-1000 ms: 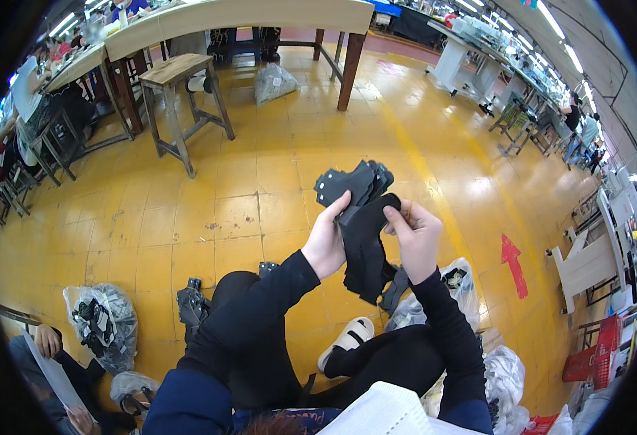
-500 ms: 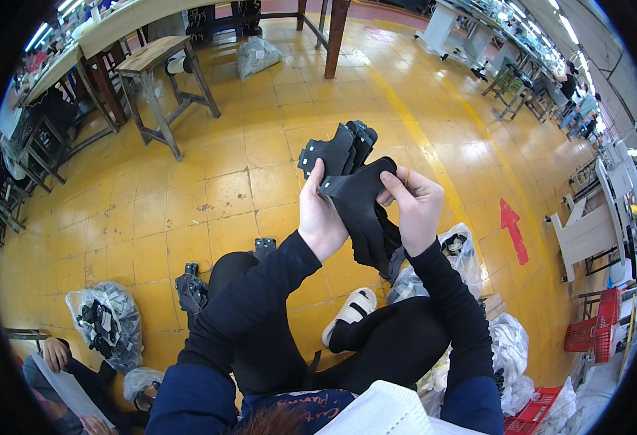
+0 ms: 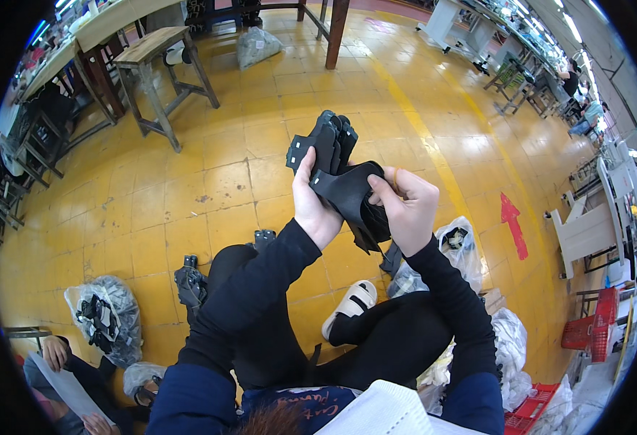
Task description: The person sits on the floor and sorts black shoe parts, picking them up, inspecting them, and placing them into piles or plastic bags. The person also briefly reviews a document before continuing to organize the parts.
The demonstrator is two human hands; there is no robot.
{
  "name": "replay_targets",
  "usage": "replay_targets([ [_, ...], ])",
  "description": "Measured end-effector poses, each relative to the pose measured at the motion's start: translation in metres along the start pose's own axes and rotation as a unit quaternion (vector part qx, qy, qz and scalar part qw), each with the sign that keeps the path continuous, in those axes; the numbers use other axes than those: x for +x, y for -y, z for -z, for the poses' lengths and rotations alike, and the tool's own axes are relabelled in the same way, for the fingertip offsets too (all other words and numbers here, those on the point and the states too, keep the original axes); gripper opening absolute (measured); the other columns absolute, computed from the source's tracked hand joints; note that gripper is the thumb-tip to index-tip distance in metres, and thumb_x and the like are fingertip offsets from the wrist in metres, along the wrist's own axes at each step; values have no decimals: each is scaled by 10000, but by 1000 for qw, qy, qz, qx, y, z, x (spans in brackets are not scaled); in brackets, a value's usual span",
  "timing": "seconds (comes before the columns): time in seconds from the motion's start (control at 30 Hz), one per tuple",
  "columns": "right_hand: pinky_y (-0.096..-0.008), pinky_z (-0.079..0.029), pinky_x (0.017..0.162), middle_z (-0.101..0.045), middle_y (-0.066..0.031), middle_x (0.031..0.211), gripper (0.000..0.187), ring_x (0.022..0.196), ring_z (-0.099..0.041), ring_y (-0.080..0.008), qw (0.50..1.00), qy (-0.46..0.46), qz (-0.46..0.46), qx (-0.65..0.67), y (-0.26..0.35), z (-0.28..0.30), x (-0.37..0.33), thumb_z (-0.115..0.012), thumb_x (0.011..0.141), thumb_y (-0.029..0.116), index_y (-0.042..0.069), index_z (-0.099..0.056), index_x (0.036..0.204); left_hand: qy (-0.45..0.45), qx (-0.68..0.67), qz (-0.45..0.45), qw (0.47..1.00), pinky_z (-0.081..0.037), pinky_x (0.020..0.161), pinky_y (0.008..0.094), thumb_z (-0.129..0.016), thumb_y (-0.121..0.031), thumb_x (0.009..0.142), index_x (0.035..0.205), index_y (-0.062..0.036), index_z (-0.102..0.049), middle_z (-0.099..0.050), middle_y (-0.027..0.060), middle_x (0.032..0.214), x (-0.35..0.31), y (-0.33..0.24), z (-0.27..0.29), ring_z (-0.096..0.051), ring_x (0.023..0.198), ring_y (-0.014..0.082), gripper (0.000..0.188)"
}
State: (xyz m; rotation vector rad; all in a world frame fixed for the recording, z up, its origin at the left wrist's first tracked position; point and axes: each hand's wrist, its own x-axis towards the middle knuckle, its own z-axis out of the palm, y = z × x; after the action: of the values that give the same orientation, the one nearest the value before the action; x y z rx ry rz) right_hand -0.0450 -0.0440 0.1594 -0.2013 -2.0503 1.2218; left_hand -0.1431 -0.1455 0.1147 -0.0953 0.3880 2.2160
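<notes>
The left hand [image 3: 315, 210] is closed around a stack [image 3: 323, 145] of dark cut pieces, its thumb laid along the near face; the fingers behind are hidden. The stack fans out above that hand, pale marks on its left edge. A black piece [image 3: 349, 190] lies between the two hands: its marked left end sits just right of the left thumb, and it stretches across to the right hand [image 3: 410, 206], which pinches its upper right end between thumb and fingers. Dark layers hang beneath it, between the palms; their number cannot be told. The hands are near each other, above the yellow floor [image 3: 224, 170]. Below the right hand stands a plastic bag [image 3: 460, 250], and a white sandal [image 3: 353, 304] is on the foot further down.
</notes>
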Motion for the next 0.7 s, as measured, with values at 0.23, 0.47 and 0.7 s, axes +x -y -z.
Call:
replay_targets([
  [0.23,-224,-420,512,-604,-75,596,79,534,-575,-92,1000,-21,16,-6,2,4,-3,-665,812,11,-66,-654,803,30,-40,-32,998,-467,876,385,-490,-497,905,1102,-78,-579,-626,96,967,4,-1,-2,-600,918,245,471],
  [0.47,-224,-446,558,-631,-54,728,87,558,-566,-102,944,-168,-4,284,20,36,11,-618,858,36,-42,-627,819,56,-46,-135,988,-448,936,384,-402,-559,940,1143,-83,-555,-615,64,978,23,-35,2,-581,1001,238,539],
  [0.7,-221,-488,603,-666,-81,716,134,612,-619,-105,967,53,-145,204,19,17,5,-634,875,79,-51,-649,907,47,137,18,989,-519,819,316,-368,-611,926,1208,-63,-514,-617,80,1113,0,-1,0,-630,951,181,633],
])
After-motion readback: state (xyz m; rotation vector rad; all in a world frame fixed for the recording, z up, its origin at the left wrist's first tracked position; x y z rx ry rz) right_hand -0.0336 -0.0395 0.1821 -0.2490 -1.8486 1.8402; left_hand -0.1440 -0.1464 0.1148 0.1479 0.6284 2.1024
